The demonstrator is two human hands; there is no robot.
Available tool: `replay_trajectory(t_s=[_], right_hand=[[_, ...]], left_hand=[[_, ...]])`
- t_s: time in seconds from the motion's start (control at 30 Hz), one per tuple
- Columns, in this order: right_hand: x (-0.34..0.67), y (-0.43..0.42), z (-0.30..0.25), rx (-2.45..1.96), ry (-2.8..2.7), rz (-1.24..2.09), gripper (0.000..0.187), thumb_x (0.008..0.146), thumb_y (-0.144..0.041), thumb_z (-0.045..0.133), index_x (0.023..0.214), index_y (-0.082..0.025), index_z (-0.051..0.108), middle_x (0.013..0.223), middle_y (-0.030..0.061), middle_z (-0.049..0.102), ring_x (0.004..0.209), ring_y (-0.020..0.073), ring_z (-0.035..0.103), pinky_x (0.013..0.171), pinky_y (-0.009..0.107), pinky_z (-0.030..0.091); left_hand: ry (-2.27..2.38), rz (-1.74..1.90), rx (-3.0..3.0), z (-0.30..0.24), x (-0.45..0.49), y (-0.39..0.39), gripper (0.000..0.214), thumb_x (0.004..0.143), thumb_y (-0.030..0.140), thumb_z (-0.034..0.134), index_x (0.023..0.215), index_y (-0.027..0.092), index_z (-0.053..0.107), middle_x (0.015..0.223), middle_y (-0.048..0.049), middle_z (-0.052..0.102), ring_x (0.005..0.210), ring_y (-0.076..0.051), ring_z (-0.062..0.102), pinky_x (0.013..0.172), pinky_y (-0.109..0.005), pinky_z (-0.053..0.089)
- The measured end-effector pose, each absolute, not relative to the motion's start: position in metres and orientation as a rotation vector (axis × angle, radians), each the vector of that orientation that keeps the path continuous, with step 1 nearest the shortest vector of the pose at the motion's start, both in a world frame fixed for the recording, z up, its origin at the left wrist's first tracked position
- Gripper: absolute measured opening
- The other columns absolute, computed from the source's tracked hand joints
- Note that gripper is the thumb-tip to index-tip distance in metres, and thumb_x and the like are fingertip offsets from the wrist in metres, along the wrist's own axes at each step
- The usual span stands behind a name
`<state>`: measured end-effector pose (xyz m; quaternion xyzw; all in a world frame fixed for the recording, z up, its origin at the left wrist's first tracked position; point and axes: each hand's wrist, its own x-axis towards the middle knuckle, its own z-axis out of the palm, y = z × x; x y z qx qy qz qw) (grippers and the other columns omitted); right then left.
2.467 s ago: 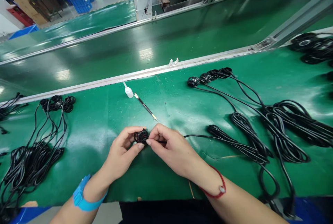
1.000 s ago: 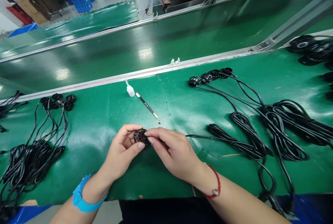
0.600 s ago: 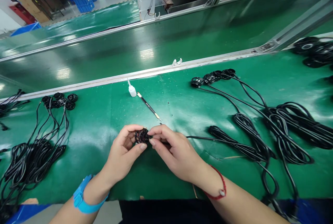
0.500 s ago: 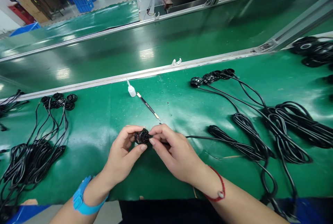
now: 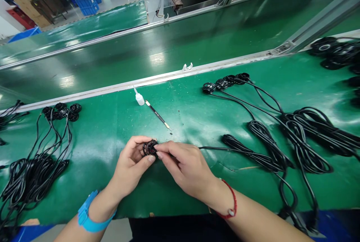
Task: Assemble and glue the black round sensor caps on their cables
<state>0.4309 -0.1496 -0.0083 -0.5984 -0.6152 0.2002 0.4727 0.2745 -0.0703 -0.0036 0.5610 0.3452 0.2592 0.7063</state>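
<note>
Between the thumb and fingers of my left hand (image 5: 134,165) is a small round black plastic part (image 5: 150,147) with an open, ribbed frame. My right hand (image 5: 184,163) pinches at the right side of this part, thumb and forefinger closed on the black cable where it meets the part. The fingers cover most of that spot. From behind my right hand the black cable (image 5: 210,148) comes out and runs to a tied coil (image 5: 250,154) on the right. Just beyond my hands lies a thin black pen-like tool (image 5: 158,115), next to a small white bottle (image 5: 139,98) with a narrow spout.
On the left of the green bench (image 5: 107,133) lies a heap of black cables (image 5: 33,178) with round ends (image 5: 60,111). More round parts (image 5: 225,82) and cable coils (image 5: 300,141) lie right. A metal rail (image 5: 112,90) runs along the back.
My right fingers and the round part have shifted slightly left, and the part is turned a little. The whole view has shifted slightly. Both hands keep their hold.
</note>
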Motion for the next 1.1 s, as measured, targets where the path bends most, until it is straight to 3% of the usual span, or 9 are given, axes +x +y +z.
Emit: replay_trajectory(t_s=[0.2,0.4,0.7,1.1], right_hand=[[0.4348,-0.1483,-0.0094,-1.599,-1.634,0.524,0.017,0.095,-0.017,0.046,0.089,-0.020,0.061,0.069,-0.0008,0.067,0.058,0.0129,0.061,0.054,0.023,0.038],[0.4354,-0.1477,-0.0103,-1.550,-1.648,0.509,0.015,0.096,-0.016,0.043,0.102,-0.020,0.057,0.074,-0.0001,0.069,0.059,0.0134,0.061,0.054,0.023,0.037],[0.4399,-0.1464,-0.0086,-1.492,-1.828,0.341,0.025,0.095,-0.012,0.038,0.091,-0.019,0.062,0.068,0.0004,0.060,0.059,0.0140,0.054,0.054,0.026,0.033],[0.4400,-0.1476,-0.0075,-1.565,-1.579,0.554,0.012,0.094,-0.017,0.047,0.096,-0.020,0.058,0.074,-0.0009,0.068,0.061,0.0126,0.062,0.058,0.023,0.041]], left_hand=[[0.855,0.564,1.313,-0.0047,0.2744,-0.0720,0.026,0.080,0.019,0.072,0.104,0.023,0.064,0.096,-0.0006,0.067,0.090,-0.012,0.062,0.081,-0.021,0.050],[0.856,0.531,1.206,-0.0024,0.2777,-0.0701,0.027,0.079,0.023,0.074,0.104,0.024,0.063,0.092,0.0008,0.067,0.085,-0.011,0.062,0.077,-0.020,0.050],[0.902,0.497,1.174,-0.0033,0.2757,-0.0670,0.033,0.076,0.033,0.077,0.105,0.022,0.064,0.090,-0.0010,0.065,0.082,-0.012,0.059,0.075,-0.021,0.050],[0.834,0.535,1.245,-0.0011,0.2756,-0.0714,0.027,0.081,0.025,0.072,0.105,0.024,0.060,0.095,-0.0011,0.066,0.088,-0.013,0.062,0.078,-0.023,0.050]])
